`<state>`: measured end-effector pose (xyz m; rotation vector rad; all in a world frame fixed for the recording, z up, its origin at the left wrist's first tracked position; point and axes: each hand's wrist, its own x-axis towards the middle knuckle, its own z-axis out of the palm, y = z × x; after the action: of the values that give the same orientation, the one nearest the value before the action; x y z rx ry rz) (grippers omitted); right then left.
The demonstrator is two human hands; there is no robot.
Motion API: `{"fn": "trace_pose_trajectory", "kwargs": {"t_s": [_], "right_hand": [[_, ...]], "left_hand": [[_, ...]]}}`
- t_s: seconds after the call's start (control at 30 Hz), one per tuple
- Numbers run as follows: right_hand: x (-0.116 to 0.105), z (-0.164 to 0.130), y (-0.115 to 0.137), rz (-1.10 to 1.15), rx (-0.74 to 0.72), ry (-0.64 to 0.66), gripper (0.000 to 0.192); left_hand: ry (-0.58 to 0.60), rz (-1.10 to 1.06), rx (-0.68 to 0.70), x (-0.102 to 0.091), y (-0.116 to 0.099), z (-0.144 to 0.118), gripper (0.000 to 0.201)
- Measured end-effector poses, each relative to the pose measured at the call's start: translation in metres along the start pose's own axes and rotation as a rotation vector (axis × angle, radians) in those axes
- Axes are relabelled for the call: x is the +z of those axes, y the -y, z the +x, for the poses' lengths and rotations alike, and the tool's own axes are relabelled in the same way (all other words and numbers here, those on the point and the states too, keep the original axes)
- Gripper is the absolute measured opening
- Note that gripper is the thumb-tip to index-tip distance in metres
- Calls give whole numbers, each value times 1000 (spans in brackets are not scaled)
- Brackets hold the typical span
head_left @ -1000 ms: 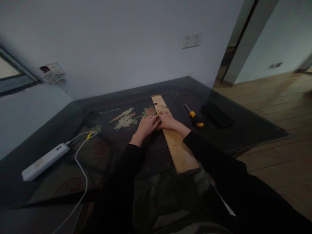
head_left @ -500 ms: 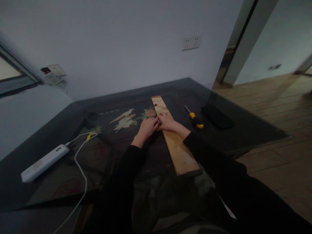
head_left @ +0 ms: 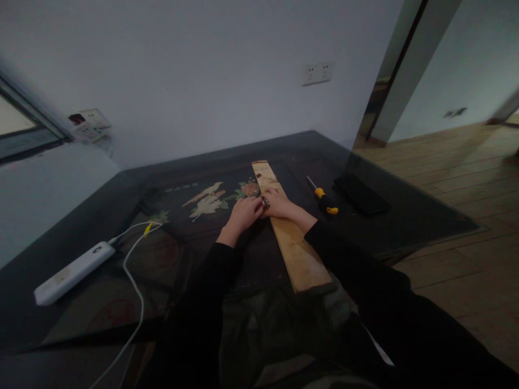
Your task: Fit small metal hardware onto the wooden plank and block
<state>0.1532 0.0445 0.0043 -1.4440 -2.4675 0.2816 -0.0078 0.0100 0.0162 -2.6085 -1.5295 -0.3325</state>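
Wooden board lies flat on the dark counter, long axis running away from the person, far end angled a bit left, near end at the counter's near edge by the person's dark clothing. Both hands are at the board, roughly mid-length toward the far half. Right hand lies across the top face, fingers bent, forearm crossing over the wood. Left hand is at the board's left edge, fingers curled in, tips meeting the right hand. Small dark, shiny item shows where they meet; too small to ID, could be on a finger or between fingers. Can't tell if either hand is closed on anything, fingertips are mostly hidden. Right of the board, apart from it: screwdriver, yellow/black handle toward the person, shaft pointing away and left. Just beyond that to the right, flat black phone-like slab. Far left: white elongated box, white cable out of its far end, looping back and dropping past the near edge, yellow tag on it. Bird motif and flower motif decorate the counter left of the board.
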Motion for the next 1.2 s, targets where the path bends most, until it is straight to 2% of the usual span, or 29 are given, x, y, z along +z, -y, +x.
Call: {"fn": "trace_pose_trajectory", "kwargs": {"t_s": [0.13,0.3,0.53,0.73,1.0,1.2], "right_hand": [[0,-1,0,12,7,-1,59],[-1,0,0,-4,9,15,58],[-1,2,2,-15,32,14,62],[-3,0,3,2,19,23,62],[-5,-2,4,-14,20,24,61],[-6,-4,5,14,26,12,60]], "left_hand": [[-34,-56,23,-5,2,-1,24],[1,-67,82,-3,3,-1,19],[13,20,-4,-1,-5,0,20],[-25,60,-31,-2,-8,2,23],[-46,14,-78,-2,-9,2,30],[-7,-61,-5,-6,1,-2,22]]}}
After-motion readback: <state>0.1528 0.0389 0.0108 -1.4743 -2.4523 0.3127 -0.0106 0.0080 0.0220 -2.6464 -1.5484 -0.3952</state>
